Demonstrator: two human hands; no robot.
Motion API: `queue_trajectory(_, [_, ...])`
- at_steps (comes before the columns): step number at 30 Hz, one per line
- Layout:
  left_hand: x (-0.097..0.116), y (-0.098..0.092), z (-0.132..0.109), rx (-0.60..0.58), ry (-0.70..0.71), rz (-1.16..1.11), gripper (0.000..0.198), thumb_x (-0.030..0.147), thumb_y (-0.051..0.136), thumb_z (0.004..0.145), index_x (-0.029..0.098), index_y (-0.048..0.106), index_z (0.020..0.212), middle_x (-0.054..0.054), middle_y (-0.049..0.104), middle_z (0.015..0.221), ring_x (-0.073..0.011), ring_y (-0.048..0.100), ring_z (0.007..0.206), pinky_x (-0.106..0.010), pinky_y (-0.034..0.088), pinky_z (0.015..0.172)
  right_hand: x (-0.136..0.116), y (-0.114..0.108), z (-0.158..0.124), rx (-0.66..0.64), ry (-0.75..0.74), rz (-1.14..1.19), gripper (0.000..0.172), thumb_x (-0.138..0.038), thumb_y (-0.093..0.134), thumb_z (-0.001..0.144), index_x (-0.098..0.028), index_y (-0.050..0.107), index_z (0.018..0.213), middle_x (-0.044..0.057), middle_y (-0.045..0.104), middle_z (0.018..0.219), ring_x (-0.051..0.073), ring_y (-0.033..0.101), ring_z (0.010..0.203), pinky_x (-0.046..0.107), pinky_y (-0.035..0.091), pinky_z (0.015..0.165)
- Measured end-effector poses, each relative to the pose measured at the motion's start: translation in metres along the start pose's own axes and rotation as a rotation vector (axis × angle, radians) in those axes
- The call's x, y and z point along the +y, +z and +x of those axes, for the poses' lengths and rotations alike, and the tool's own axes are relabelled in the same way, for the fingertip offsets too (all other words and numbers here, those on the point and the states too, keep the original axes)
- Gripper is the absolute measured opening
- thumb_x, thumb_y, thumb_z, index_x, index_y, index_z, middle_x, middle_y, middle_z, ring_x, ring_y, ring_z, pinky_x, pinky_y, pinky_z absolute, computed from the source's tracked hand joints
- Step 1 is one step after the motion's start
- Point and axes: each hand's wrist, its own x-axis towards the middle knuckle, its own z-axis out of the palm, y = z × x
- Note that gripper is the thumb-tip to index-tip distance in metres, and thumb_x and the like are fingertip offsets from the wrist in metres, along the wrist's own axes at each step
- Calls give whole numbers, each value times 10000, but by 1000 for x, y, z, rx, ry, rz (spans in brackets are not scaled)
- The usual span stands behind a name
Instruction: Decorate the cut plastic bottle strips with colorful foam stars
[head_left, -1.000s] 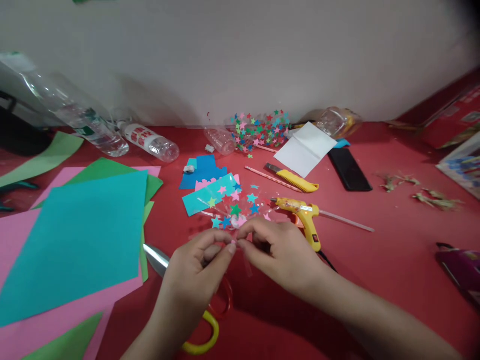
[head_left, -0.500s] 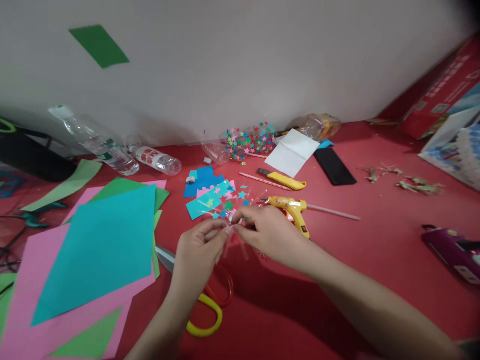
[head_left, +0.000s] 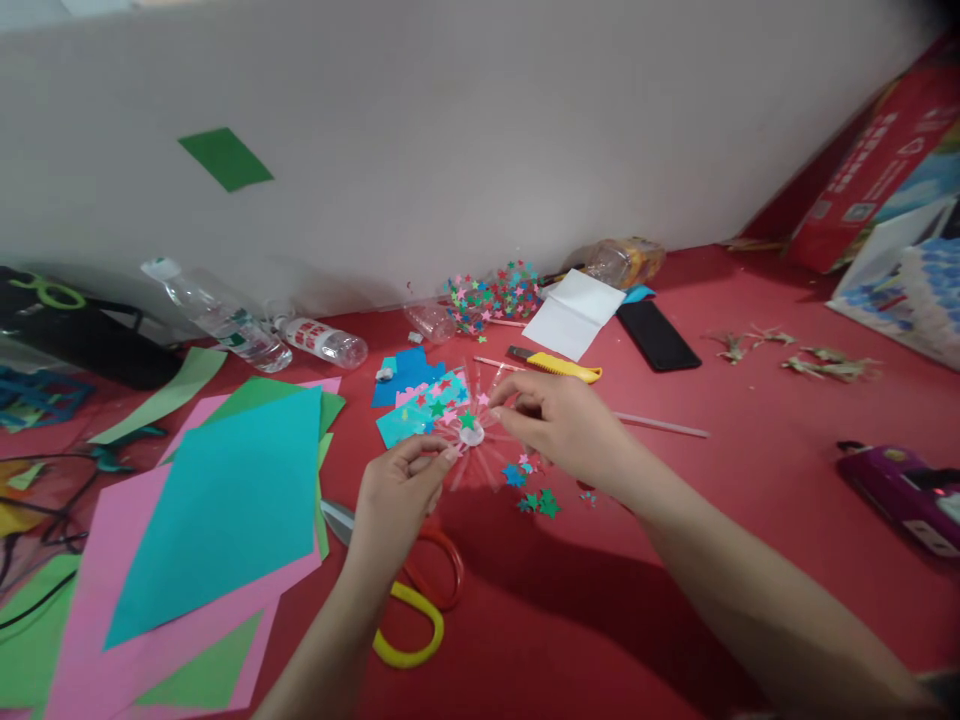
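Between my hands sits a clear plastic piece [head_left: 471, 434] with a round whitish centre, thin strips fanning outward and coloured paper stars on them. My left hand [head_left: 401, 490] pinches the near-left edge of it between thumb and index finger. On the other side, my right hand [head_left: 555, 415] has thumb and fingertips drawn together beside the strips; what they hold is too small to make out. Several loose paper stars [head_left: 547, 502] show below my right hand. Scissors [head_left: 409, 625] with red and yellow handles lie partly under my left hand.
Coloured paper sheets [head_left: 225, 510] are stacked at left. Behind stand a star-covered bottle piece [head_left: 491, 295], a yellow cutter [head_left: 562, 366], white paper [head_left: 574, 315] and a black phone [head_left: 658, 335]. Two plastic bottles [head_left: 322, 342] lie by the wall; a purple device [head_left: 900, 495] is at right.
My hands have moved apart from a shared pinch, the right one up and to the right. The plastic piece's round centre and the loose stars now show. The camera view has shifted slightly.
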Motion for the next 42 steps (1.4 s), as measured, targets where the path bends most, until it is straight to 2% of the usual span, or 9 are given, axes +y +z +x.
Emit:
queue_trajectory(6, [5, -1, -2, -79, 56, 141, 267, 420, 617, 774, 171, 618, 871, 87, 456, 357, -72, 365, 368, -172, 279, 410, 2, -13, 0, 42, -20, 25, 142, -294, 518, 878, -197, 620, 863, -42, 586, 596, 71, 478, 464, 214, 311, 490])
queue_trajectory(10, [5, 1, -2, -95, 74, 182, 254, 420, 630, 777, 188, 601, 875, 89, 477, 372, -73, 386, 384, -168, 291, 424, 2, -17, -1, 65, -36, 25, 146, -290, 520, 882, -194, 625, 851, -47, 583, 588, 66, 463, 458, 216, 315, 500])
queue_trajectory(16, [1, 6, 2, -51, 47, 14, 240, 393, 695, 711, 185, 594, 775, 106, 411, 365, -51, 311, 349, -159, 196, 379, 4, -18, 0, 78, -84, -5, 126, -265, 527, 873, -191, 621, 832, -47, 589, 603, 65, 463, 483, 219, 322, 538])
queue_trajectory(24, [0, 13, 3, 76, 8, -180, 262, 324, 791, 602, 155, 626, 717, 107, 392, 392, -24, 277, 358, -150, 179, 372, 3, -21, -1, 88, -79, -48, 161, -273, 507, 882, -189, 629, 818, -41, 581, 590, 73, 448, 478, 229, 321, 549])
queue_trajectory(29, [2, 13, 3, 44, 19, -116, 258, 367, 744, 685, 159, 615, 765, 108, 398, 374, -27, 276, 360, -145, 174, 387, 4, -20, 0, 92, -105, -66, 141, -245, 511, 874, -189, 626, 816, -46, 581, 584, 67, 446, 475, 226, 315, 554])
queue_trajectory(35, [1, 12, 1, -8, 47, 14, 275, 426, 672, 771, 163, 606, 818, 94, 447, 370, -43, 330, 388, -157, 261, 443, 4, -21, 0, 101, -92, -84, 142, -261, 524, 876, -191, 636, 825, -38, 602, 621, 72, 454, 504, 230, 306, 556])
queue_trajectory(38, [-2, 12, 2, -4, 92, 10, 257, 427, 623, 818, 172, 596, 806, 96, 440, 360, -47, 327, 386, -161, 272, 457, 4, -20, -1, 88, -96, -80, 138, -260, 525, 878, -189, 637, 837, -32, 612, 639, 76, 462, 518, 234, 309, 563])
queue_trajectory(42, [-6, 14, 3, 13, 86, -54, 204, 368, 669, 787, 179, 594, 795, 108, 417, 348, -43, 309, 365, -159, 235, 430, 4, -19, -1, 88, -112, -88, 139, -265, 530, 877, -189, 635, 826, -31, 618, 649, 82, 478, 533, 235, 310, 564])
